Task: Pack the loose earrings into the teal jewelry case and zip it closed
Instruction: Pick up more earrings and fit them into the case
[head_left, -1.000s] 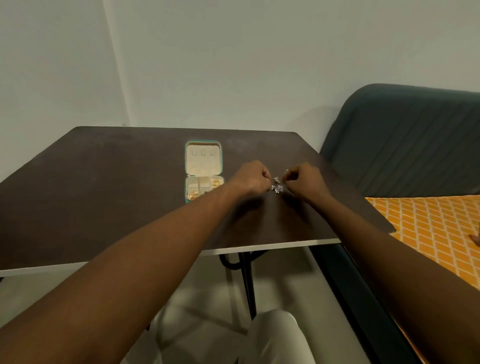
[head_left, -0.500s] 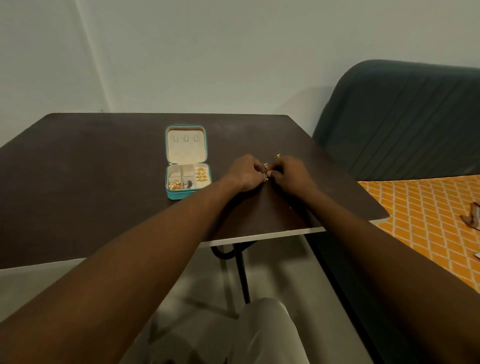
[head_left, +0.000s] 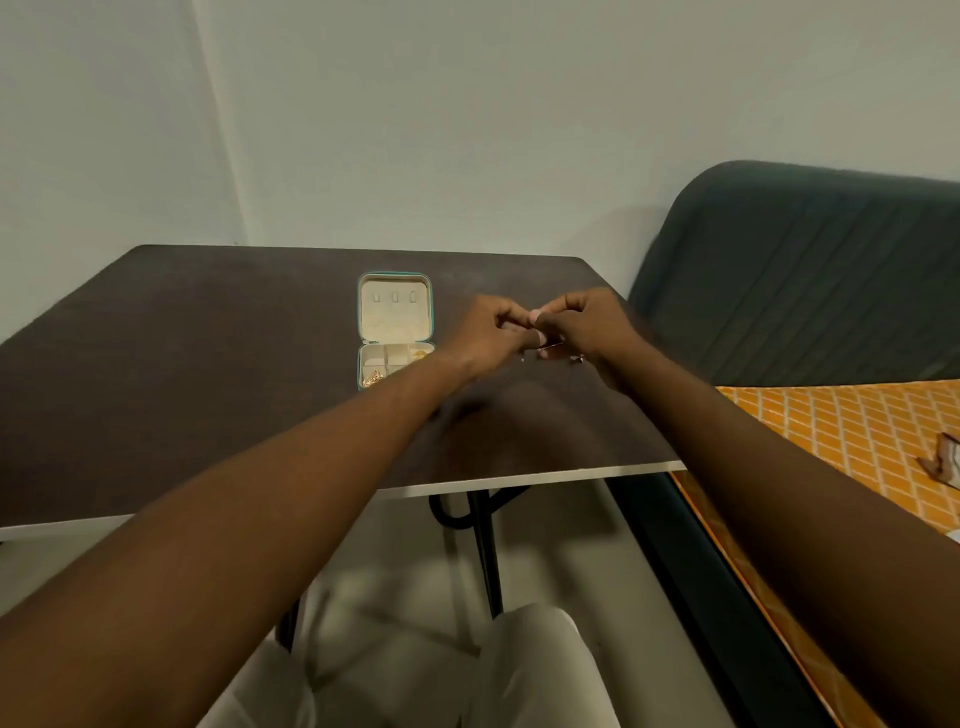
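The teal jewelry case (head_left: 395, 279) lies open on the dark table (head_left: 208, 364), its cream lid flat toward the wall. Gold earrings (head_left: 372, 378) sit in its front compartments. Just right of the case, my left hand (head_left: 491, 332) and my right hand (head_left: 589, 322) meet fingertip to fingertip a little above the tabletop. Their curled fingers pinch a small earring (head_left: 554, 345), of which only a thin pin shows. Another loose earring (head_left: 577, 358) lies on the table below my right hand.
The table's near edge (head_left: 519, 478) has a pale trim, with black legs below. A dark green sofa (head_left: 810, 280) stands close to the table's right side, and an orange patterned cloth (head_left: 852, 431) lies in front of it. My knees in pale trousers show below.
Both hands have lifted off the tabletop and stayed together at the fingertips. The camera has tilted, so the case sits lower in view.
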